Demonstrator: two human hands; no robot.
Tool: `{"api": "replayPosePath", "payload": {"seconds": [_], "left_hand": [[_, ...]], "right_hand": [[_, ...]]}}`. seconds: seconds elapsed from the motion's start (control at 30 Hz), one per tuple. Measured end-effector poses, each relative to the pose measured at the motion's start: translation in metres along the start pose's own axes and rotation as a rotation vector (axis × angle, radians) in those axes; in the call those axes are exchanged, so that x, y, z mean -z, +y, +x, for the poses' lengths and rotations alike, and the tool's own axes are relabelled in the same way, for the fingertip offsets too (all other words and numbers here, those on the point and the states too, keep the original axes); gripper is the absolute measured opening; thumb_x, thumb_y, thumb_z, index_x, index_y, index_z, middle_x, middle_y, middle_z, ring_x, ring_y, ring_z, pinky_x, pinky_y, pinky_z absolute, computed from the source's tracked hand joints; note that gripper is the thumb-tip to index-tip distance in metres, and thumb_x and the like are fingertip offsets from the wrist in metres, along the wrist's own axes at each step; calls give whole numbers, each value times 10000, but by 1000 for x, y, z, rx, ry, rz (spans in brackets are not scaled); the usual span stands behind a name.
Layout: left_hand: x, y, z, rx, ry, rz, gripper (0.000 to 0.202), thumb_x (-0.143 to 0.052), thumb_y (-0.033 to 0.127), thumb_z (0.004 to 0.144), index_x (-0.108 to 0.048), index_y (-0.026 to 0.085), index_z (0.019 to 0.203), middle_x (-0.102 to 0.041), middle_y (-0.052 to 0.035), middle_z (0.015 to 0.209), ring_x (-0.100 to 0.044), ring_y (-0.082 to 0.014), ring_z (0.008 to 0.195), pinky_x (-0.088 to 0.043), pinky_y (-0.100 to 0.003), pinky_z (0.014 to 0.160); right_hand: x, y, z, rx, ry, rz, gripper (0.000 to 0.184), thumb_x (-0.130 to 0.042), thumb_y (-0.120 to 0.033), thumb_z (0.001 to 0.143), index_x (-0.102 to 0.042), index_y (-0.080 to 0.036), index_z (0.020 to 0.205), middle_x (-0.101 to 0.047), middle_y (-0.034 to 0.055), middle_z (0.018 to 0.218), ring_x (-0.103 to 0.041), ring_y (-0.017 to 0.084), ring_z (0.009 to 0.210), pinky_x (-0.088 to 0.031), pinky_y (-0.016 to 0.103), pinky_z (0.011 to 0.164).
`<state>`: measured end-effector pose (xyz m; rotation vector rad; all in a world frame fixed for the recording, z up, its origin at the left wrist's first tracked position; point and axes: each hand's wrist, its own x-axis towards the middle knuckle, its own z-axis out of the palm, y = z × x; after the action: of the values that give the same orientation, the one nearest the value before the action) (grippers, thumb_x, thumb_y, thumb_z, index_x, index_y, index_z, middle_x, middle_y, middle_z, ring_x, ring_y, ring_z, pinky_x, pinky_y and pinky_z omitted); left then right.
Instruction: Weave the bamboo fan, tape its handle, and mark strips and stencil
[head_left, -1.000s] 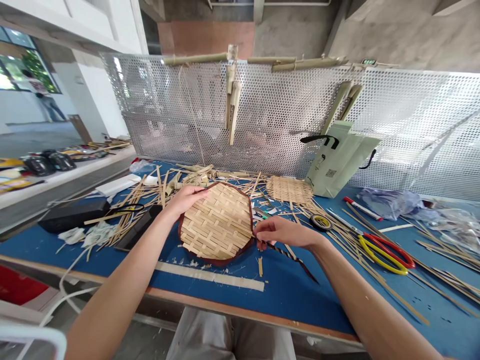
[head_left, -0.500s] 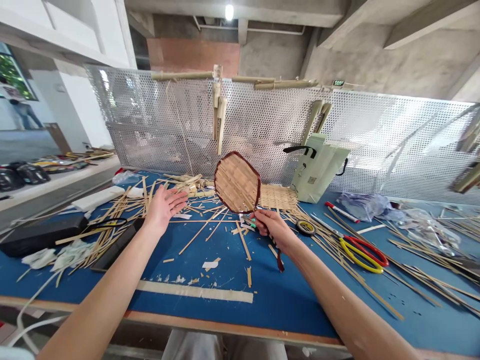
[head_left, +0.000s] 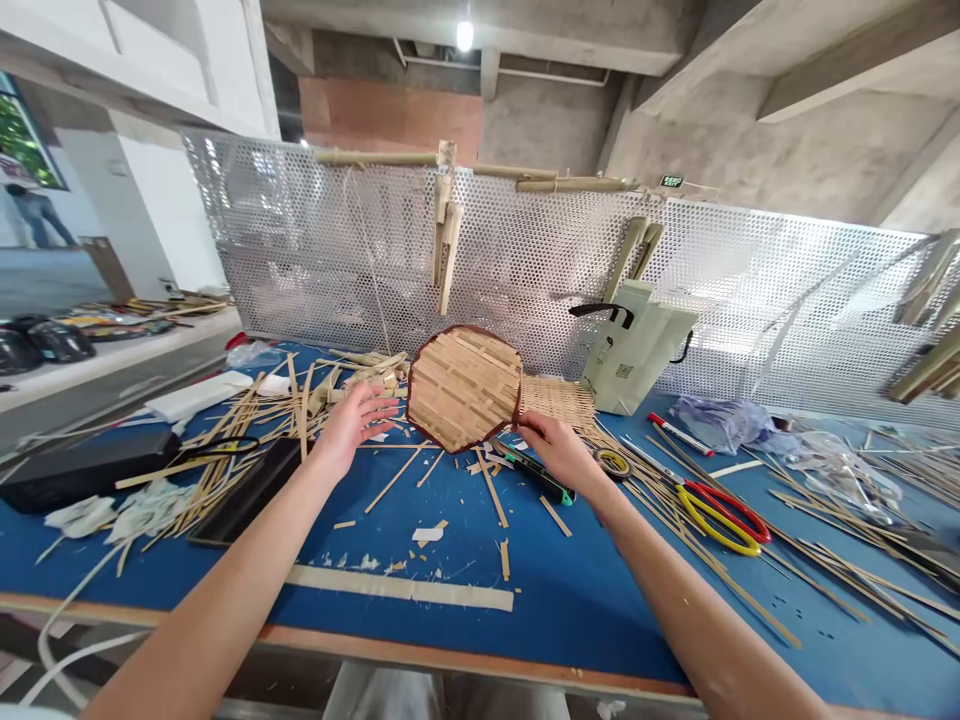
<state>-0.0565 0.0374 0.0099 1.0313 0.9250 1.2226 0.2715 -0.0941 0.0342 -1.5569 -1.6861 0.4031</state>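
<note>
A rounded, many-sided woven bamboo disc (head_left: 463, 388) with a dark red rim stands tilted above the blue table (head_left: 450, 620). My right hand (head_left: 556, 452) grips its right rim, with the fingers behind the edge. My left hand (head_left: 352, 422) is spread open, fingertips close beside the left rim. Under the right hand, a green and black utility knife (head_left: 537, 474) lies on the table. A flat piece of bamboo weaving (head_left: 556, 402) lies behind the disc, partly hidden by it.
Loose bamboo strips (head_left: 240, 450) lie in heaps on both sides. Red-and-yellow scissors (head_left: 720, 518), a tape roll (head_left: 613, 463) and a red-capped marker (head_left: 679, 428) sit to the right. A perforated metal panel (head_left: 525, 270) rises behind the table, and a pale green bag (head_left: 628, 350) stands against it.
The disc went from lying on the table to standing tilted up in my hands, and it has dropped slightly since the middle frame. The dark striped strip no longer shows. My view has tilted upward.
</note>
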Motion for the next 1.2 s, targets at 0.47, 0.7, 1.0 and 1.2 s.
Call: {"api": "replayPosePath", "payload": {"seconds": [0.47, 0.7, 1.0, 1.2], "left_hand": [[-3, 1, -10, -251, -186, 77, 658, -947, 465, 697, -736, 222, 1270, -805, -121, 1328, -735, -376, 1268, -600, -472, 1038], [-3, -2, -7, -361, -168, 193, 650, -927, 491, 753, -743, 235, 1321, -799, -124, 1329, -739, -383, 1245, -576, -492, 1073], [-5, 4, -11, -335, -130, 160, 619, -920, 499, 728, -759, 227, 1261, -822, -118, 1267, -778, -374, 1162, -627, -474, 993], [-7, 12, -16, -319, -138, 136, 621, -923, 528, 712, -771, 228, 1234, -835, -115, 1225, -778, -388, 1164, -634, -516, 1009]], "right_hand": [[-16, -24, 19, 24, -230, -9, 377, -606, -529, 929, -758, -183, 924, -632, 4, 724, -522, 177, 675, -384, 315, 648], [-25, -26, 22, -41, -218, 23, 467, -695, -616, 878, -811, -165, 910, -671, 15, 715, -530, 172, 644, -368, 303, 609], [-25, -26, 17, -39, -205, 37, 443, -710, -583, 868, -816, -154, 898, -673, 9, 735, -540, 171, 673, -361, 300, 620], [-20, -32, 10, -24, -275, 50, 359, -769, -515, 856, -774, -165, 934, -620, -24, 665, -522, 152, 626, -364, 287, 586]]}}
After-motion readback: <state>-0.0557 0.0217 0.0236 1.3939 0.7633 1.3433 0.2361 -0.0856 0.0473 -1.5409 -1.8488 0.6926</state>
